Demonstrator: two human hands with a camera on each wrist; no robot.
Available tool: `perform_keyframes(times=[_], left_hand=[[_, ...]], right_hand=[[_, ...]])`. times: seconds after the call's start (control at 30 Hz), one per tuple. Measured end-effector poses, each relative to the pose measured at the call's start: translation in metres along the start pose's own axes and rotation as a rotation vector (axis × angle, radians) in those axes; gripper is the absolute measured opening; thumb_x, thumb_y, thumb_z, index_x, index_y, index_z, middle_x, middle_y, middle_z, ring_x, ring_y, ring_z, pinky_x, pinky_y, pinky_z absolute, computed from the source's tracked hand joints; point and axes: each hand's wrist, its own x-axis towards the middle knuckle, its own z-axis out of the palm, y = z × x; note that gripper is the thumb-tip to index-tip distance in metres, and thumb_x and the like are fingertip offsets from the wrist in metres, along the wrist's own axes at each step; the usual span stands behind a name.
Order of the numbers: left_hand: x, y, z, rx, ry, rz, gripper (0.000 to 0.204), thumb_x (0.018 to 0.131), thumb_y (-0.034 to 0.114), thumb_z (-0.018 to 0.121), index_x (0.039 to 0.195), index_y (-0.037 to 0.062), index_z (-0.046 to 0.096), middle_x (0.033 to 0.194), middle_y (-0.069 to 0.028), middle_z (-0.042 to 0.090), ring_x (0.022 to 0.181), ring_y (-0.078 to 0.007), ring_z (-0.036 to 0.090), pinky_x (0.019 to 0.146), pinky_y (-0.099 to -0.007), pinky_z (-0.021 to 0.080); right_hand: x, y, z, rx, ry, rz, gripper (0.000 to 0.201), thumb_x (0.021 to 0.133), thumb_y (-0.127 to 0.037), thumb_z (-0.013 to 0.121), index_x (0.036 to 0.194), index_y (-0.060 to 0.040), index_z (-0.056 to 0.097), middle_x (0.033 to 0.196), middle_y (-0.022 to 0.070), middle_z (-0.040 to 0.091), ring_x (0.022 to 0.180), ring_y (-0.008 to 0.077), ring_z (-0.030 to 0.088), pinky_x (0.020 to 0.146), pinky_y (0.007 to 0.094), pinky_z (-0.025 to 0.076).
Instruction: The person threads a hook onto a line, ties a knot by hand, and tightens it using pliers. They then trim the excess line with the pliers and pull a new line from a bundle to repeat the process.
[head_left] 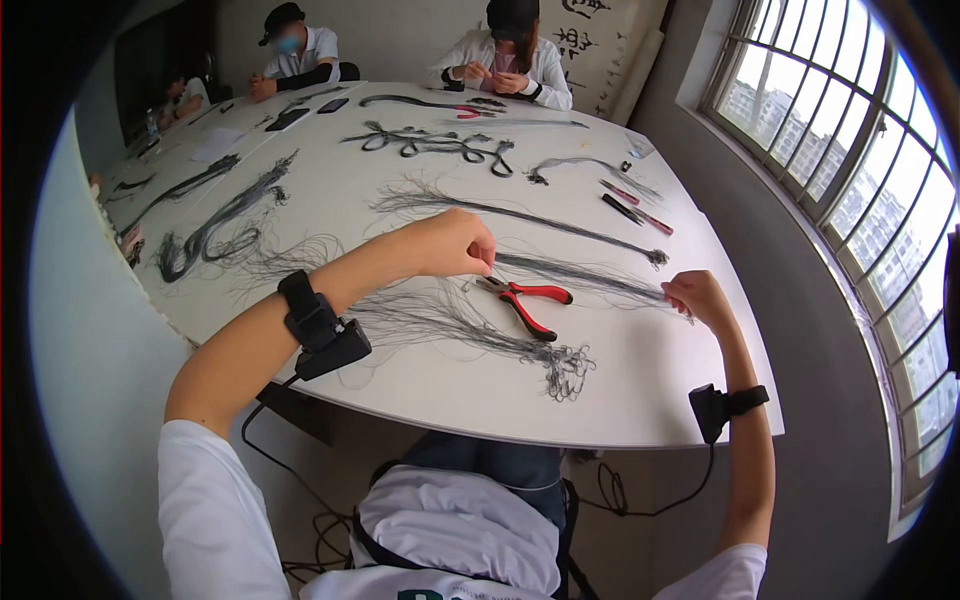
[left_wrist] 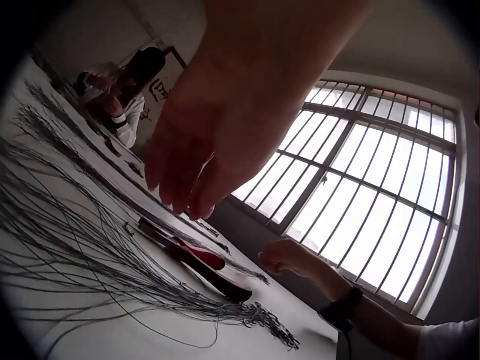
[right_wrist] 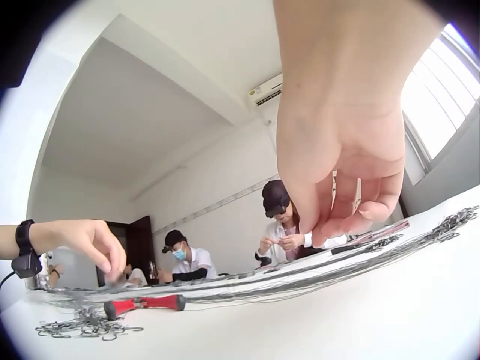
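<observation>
My left hand (head_left: 455, 243) bends down over the table, thumb and fingertips pinched at the left part of a bundle of thin grey wires (head_left: 575, 270). Over the bundle's right end, my right hand (head_left: 697, 297) has its fingers curled and pinched together at the wire ends; how many wires the hands hold I cannot tell. Red-handled pliers (head_left: 540, 300) lie just below my left hand, jaws towards it. Nearer me spreads another grey wire bundle (head_left: 440, 318), with a cluster of hooked ends (head_left: 570, 372). In the left wrist view, the left fingers (left_wrist: 180, 199) hang above the pliers.
Beyond my hands lies a third wire bundle (head_left: 530, 218); more pliers (head_left: 640, 215) and a black-handled tool (head_left: 622, 208) are to its right. Farther off are looped bundles (head_left: 430, 145) and phones (head_left: 288, 119). Two people (head_left: 505, 70) sit across the table; a barred window (head_left: 840, 110) is right.
</observation>
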Motion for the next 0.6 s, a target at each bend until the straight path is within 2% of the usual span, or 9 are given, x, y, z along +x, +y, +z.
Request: perform_keyframes(times=[0.13, 0.17, 0.23, 0.3, 0.33, 0.37, 0.43, 0.47, 0.6], left_hand=[[0.001, 0.023, 0.025, 0.019, -0.066, 0.035, 0.011, 0.076, 0.012, 0.063, 0.08, 0.0018, 0.066, 0.072, -0.0097, 0.065, 0.067, -0.019, 0.062, 0.063, -0.0308, 0.048], [-0.001, 0.023, 0.028, 0.0, -0.089, 0.031, 0.01, 0.076, 0.011, 0.062, 0.08, 0.0019, 0.066, 0.072, -0.0098, 0.064, 0.067, -0.0199, 0.061, 0.063, -0.0315, 0.048], [-0.004, 0.021, 0.03, 0.028, -0.102, 0.018, 0.01, 0.076, 0.011, 0.061, 0.08, 0.0022, 0.065, 0.073, -0.0097, 0.064, 0.068, -0.0209, 0.061, 0.063, -0.0321, 0.048], [-0.008, 0.016, 0.035, 0.053, -0.121, 0.007, 0.01, 0.076, 0.01, 0.061, 0.081, 0.0024, 0.065, 0.073, -0.0096, 0.063, 0.069, -0.0219, 0.061, 0.064, -0.0328, 0.048], [-0.011, 0.013, 0.039, 0.054, -0.109, 0.016, 0.01, 0.077, 0.01, 0.06, 0.081, 0.0029, 0.064, 0.074, -0.0094, 0.063, 0.071, -0.0224, 0.061, 0.065, -0.0332, 0.048], [-0.012, 0.012, 0.04, 0.054, -0.098, 0.025, 0.01, 0.077, 0.011, 0.06, 0.081, 0.0033, 0.064, 0.076, -0.0092, 0.062, 0.073, -0.0228, 0.061, 0.066, -0.0337, 0.048], [-0.014, 0.013, 0.04, 0.088, -0.15, -0.022, 0.01, 0.078, 0.012, 0.06, 0.082, 0.0039, 0.064, 0.078, -0.0085, 0.062, 0.077, -0.0231, 0.06, 0.068, -0.0338, 0.048], [-0.015, 0.014, 0.039, 0.082, -0.144, -0.014, 0.01, 0.077, 0.012, 0.06, 0.082, 0.0037, 0.064, 0.079, -0.0083, 0.061, 0.076, -0.0226, 0.061, 0.067, -0.0333, 0.048], [-0.016, 0.011, 0.038, -0.026, -0.138, -0.059, 0.01, 0.076, 0.01, 0.062, 0.083, 0.0027, 0.064, 0.081, -0.0082, 0.061, 0.075, -0.0206, 0.062, 0.067, -0.0314, 0.048]], right_hand=[[0.009, -0.041, 0.038, -0.109, -0.159, -0.252, 0.009, 0.078, -0.007, 0.061, 0.078, 0.0007, 0.067, 0.064, 0.0073, 0.064, 0.055, 0.0118, 0.059, 0.049, 0.0233, 0.046], [0.013, -0.045, 0.047, -0.044, -0.216, -0.315, 0.01, 0.078, -0.006, 0.06, 0.081, 0.0005, 0.067, 0.063, 0.0075, 0.064, 0.053, 0.0123, 0.059, 0.05, 0.0245, 0.047], [0.01, -0.064, 0.061, -0.059, -0.269, -0.272, 0.011, 0.08, -0.009, 0.061, 0.079, -0.0014, 0.068, 0.064, 0.0061, 0.065, 0.053, 0.0121, 0.061, 0.052, 0.0236, 0.047], [0.007, -0.081, 0.07, -0.21, -0.329, -0.295, 0.013, 0.081, -0.012, 0.062, 0.077, -0.0016, 0.069, 0.065, 0.0064, 0.066, 0.052, 0.0123, 0.061, 0.053, 0.0246, 0.047], [0.007, -0.08, 0.077, -0.184, -0.339, -0.327, 0.023, 0.081, -0.024, 0.062, 0.067, -0.0067, 0.067, 0.059, 0.0029, 0.064, 0.048, 0.014, 0.059, 0.05, 0.0266, 0.045], [0.008, -0.08, 0.083, -0.176, -0.343, -0.331, 0.023, 0.081, -0.024, 0.062, 0.067, -0.0067, 0.067, 0.059, 0.0029, 0.064, 0.048, 0.014, 0.059, 0.05, 0.0266, 0.045], [0.004, -0.082, 0.094, -0.214, -0.257, -0.588, 0.021, 0.081, -0.025, 0.062, 0.067, -0.009, 0.067, 0.059, 0.003, 0.063, 0.053, 0.0157, 0.06, 0.053, 0.0271, 0.045], [0.001, -0.088, 0.097, -0.193, -0.249, -0.646, 0.013, 0.079, -0.022, 0.064, 0.072, -0.0116, 0.066, 0.062, 0.0021, 0.062, 0.058, 0.0181, 0.059, 0.054, 0.028, 0.045], [-0.009, -0.111, 0.102, -0.127, -0.204, -0.729, 0.007, 0.074, -0.015, 0.066, 0.08, -0.0137, 0.063, 0.071, 0.0, 0.06, 0.063, 0.0194, 0.058, 0.054, 0.0314, 0.045]])
